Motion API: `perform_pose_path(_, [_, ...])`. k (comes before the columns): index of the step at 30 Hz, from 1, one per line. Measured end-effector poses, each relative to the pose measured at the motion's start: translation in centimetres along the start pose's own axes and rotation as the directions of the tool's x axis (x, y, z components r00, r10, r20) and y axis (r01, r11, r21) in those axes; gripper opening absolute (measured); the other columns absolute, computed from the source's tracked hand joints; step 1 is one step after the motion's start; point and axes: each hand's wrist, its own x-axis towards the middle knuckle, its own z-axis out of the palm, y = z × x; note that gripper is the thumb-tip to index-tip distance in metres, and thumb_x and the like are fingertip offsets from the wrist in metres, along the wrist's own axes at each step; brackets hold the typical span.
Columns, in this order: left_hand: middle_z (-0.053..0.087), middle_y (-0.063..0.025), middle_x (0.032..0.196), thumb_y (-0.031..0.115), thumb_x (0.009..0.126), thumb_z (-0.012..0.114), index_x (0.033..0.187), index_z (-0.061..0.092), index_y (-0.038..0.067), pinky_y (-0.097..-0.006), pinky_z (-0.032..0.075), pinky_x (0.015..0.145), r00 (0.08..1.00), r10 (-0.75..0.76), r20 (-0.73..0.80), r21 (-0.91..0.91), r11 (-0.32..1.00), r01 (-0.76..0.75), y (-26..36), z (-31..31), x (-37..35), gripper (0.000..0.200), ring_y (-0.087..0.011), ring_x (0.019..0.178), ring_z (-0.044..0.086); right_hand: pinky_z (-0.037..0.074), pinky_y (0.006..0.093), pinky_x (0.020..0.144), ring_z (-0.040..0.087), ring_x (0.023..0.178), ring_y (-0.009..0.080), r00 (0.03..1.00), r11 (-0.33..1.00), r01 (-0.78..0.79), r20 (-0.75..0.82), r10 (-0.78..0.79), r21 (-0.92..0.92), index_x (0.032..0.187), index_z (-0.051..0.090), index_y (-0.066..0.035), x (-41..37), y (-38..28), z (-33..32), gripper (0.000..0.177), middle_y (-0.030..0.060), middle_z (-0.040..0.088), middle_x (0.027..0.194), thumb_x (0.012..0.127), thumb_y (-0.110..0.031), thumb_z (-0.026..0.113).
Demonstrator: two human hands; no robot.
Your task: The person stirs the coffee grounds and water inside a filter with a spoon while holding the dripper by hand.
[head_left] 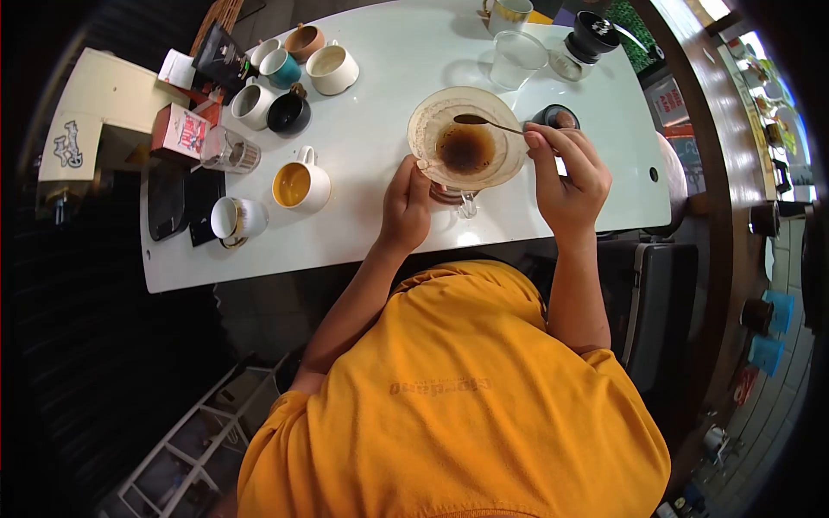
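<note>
Left hand (pixel 406 207): forearm reaches forward from the near edge of the table (pixel 380 112), wrist straight, back of the hand up. Thumb and fingers are pinched closed on the near-left rim of the filter cone (pixel 429 121).

Right hand (pixel 568 173): forearm rises almost straight up from the near edge, wrist bent slightly inward. The fingers are curled closed around the handle end of the spoon (pixel 485 122), knuckles up. The spoon lies nearly level and points left, with its bowl above the far part of the cone over the dark wet grounds.

Location of the cone: it sits on a glass server (pixel 467 204), right of the table's centre and near the near edge, between the two hands.

Surrounding items:
- A small dark bowl (pixel 554 114) is just beyond the right hand.
- A clear tumbler (pixel 518 59) and a black jar (pixel 594 36) stand towards the far right corner.
- A white mug (pixel 300 185) with yellow contents stands left of the left hand, well apart.
- A cluster of cups (pixel 289 73) occupies the far left corner.
</note>
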Motion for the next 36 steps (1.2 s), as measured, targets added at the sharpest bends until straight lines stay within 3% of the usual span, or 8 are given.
perform_pose_path(3, [0.057, 0.0006, 0.096, 0.025, 0.104, 0.035, 0.118, 0.053, 0.001, -0.022, 0.04, 0.078, 0.996, -0.086, 0.025, -0.039, 0.995, 0.087, -0.1, -0.3, -0.6, 0.033, -0.0063, 0.085, 0.047, 0.044, 0.024, 0.054, 0.058, 0.06, 0.015, 1.0, 0.999, -0.005, -0.028, 0.007, 0.054, 0.085, 0.07, 0.0, -0.4, 0.5, 0.4, 0.007, 0.0065, 0.065, 0.07, 0.078, 0.0, 0.072])
perform_pose_path(7, [0.053, 0.0042, 0.089, 0.026, 0.104, 0.037, 0.115, 0.056, 0.003, -0.021, 0.037, 0.073, 0.994, -0.106, -0.012, -0.021, 0.994, 0.106, 0.2, 0.0, -0.6, 0.032, -0.0048, 0.078, 0.041, 0.042, 0.0237, 0.053, 0.057, 0.061, 0.014, 0.999, 0.996, -0.005, 0.032, 0.002, 0.089, 0.086, 0.071, 0.0, 0.1, 1.0, 0.2, 0.008, 0.0059, 0.065, 0.07, 0.078, 0.0, 0.072])
perform_pose_path(10, [0.054, 0.0044, 0.088, 0.026, 0.104, 0.038, 0.113, 0.057, 0.003, -0.0209, 0.038, 0.074, 0.995, -0.091, -0.039, -0.049, 0.995, 0.089, 0.1, 0.3, -0.6, 0.032, -0.0051, 0.079, 0.043, 0.042, 0.0239, 0.052, 0.056, 0.06, 0.0137, 0.998, 0.995, 0.0, 0.065, -0.007, 0.102, 0.086, 0.071, 0.0, 0.6, 1.7, 0.2, 0.008, 0.0059, 0.065, 0.07, 0.078, 0.0, 0.072])
perform_pose_path(12, [0.056, 0.0006, 0.081, 0.026, 0.104, 0.038, 0.098, 0.051, 0.003, -0.0207, 0.045, 0.072, 0.996, -0.068, -0.057, -0.053, 0.997, 0.065, 0.1, 0.4, -0.5, 0.027, -0.0058, 0.076, 0.053, 0.042, 0.024, 0.052, 0.056, 0.059, 0.0138, 0.997, 0.993, 0.011, 0.072, -0.02, 0.122, 0.086, 0.071, 0.0, 0.9, 2.0, 0.4, 0.008, 0.0059, 0.065, 0.069, 0.078, 0.0, 0.072])
perform_pose_path(23, [0.06, -0.0013, 0.086, 0.023, 0.103, 0.039, 0.11, 0.053, 0.001, -0.0215, 0.047, 0.073, 0.994, -0.027, -0.106, -0.027, 0.999, 0.024, -0.1, 0.7, -1.0, 0.027, -0.006, 0.079, 0.057, 0.044, 0.026, 0.055, 0.056, 0.06, 0.0163, 0.98, 0.977, 0.171, 0.078, -0.182, 0.129, 0.084, 0.07, 0.001, 1.0, 2.3, -0.1, 0.01, 0.007, 0.063, 0.07, 0.075, 0.001, 0.074])
perform_pose_path(28, [0.061, -0.0023, 0.086, 0.023, 0.103, 0.039, 0.112, 0.053, 0.001, -0.0216, 0.048, 0.072, 0.995, -0.031, -0.092, -0.051, 0.998, 0.026, -0.2, 0.8, -0.9, 0.028, -0.0067, 0.077, 0.058, 0.044, 0.0269, 0.055, 0.056, 0.06, 0.0169, 0.979, 0.981, 0.153, 0.117, -0.166, 0.116, 0.084, 0.07, 0.001, 0.7, 2.4, -0.2, 0.011, 0.0067, 0.062, 0.069, 0.075, 0.0, 0.075])
perform_pose_path(31, [0.061, -0.0027, 0.086, 0.024, 0.103, 0.038, 0.111, 0.053, 0.001, -0.0219, 0.049, 0.07, 0.987, 0.049, -0.15, 0.004, 0.999, -0.049, -0.8, 0.9, -0.6, 0.028, -0.0073, 0.075, 0.059, 0.043, 0.0272, 0.055, 0.055, 0.06, 0.0171, 0.979, 0.981, 0.149, 0.12, -0.164, 0.123, 0.084, 0.07, 0.001, 0.9, 2.4, 0.0, 0.011, 0.0064, 0.062, 0.068, 0.075, 0.0, 0.075])
perform_pose_path(36, [0.059, -0.0017, 0.085, 0.023, 0.104, 0.037, 0.11, 0.053, 0.001, -0.0217, 0.049, 0.071, 0.992, 0.003, -0.128, -0.03, 1.0, -0.007, -0.5, 0.9, -0.9, 0.027, -0.0067, 0.077, 0.058, 0.043, 0.0273, 0.055, 0.055, 0.06, 0.0173, 0.973, 0.979, 0.17, 0.137, -0.185, 0.113, 0.084, 0.07, 0.0, 0.9, 2.4, -0.2, 0.011, 0.0061, 0.061, 0.068, 0.074, 0.0, 0.075])
